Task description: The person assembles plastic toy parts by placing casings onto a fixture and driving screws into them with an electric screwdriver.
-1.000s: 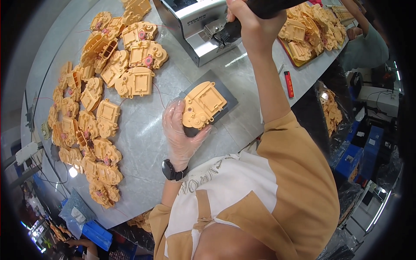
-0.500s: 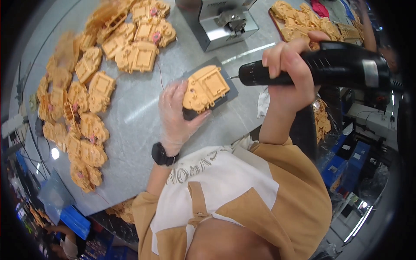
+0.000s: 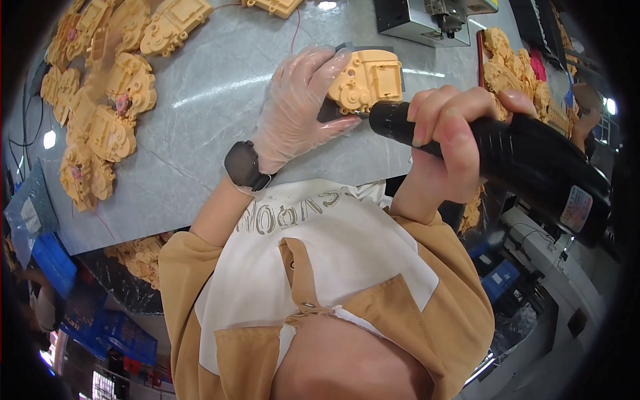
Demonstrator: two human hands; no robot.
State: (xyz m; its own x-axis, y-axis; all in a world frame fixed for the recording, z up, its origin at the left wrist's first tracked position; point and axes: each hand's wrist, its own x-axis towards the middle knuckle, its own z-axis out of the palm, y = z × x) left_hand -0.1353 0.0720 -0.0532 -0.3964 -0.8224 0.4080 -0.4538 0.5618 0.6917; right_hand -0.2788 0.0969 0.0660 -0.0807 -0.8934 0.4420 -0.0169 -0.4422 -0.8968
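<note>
Hidden: the tip of the black electric screwdriver (image 3: 507, 160) meets the yellow plastic housing (image 3: 367, 81) at its lower edge, but the bit itself is too small to make out; the dark pad (image 3: 328, 110) under the housing shows only as a sliver beside the left fingers.
Cut off: the grey machine (image 3: 417, 19) at the top edge is cropped, as are the yellow parts along the upper rim; the screwdriver's rear end fades into the dark edge of the view.
Left hand: the left hand (image 3: 297, 110), in a clear thin glove with a black wristwatch (image 3: 245, 167), lies flat and spread, fingers pressed on the housing's left side and top.
Right hand: the right hand (image 3: 447, 143), bare, is wrapped tight around the screwdriver's front barrel.
Housing: rests on the grey surface (image 3: 200, 107), between the two hands, just below the machine.
Containers: a tray (image 3: 481, 50) right of the machine holds a heap of yellow parts, with something pink among them; its far side is unclear.
Loose parts: many more yellow housings (image 3: 107, 127) lie spread over the surface's left side, well apart from the hands.
Below the surface: a blue crate (image 3: 47, 263) at lower left, contents not discernible.
</note>
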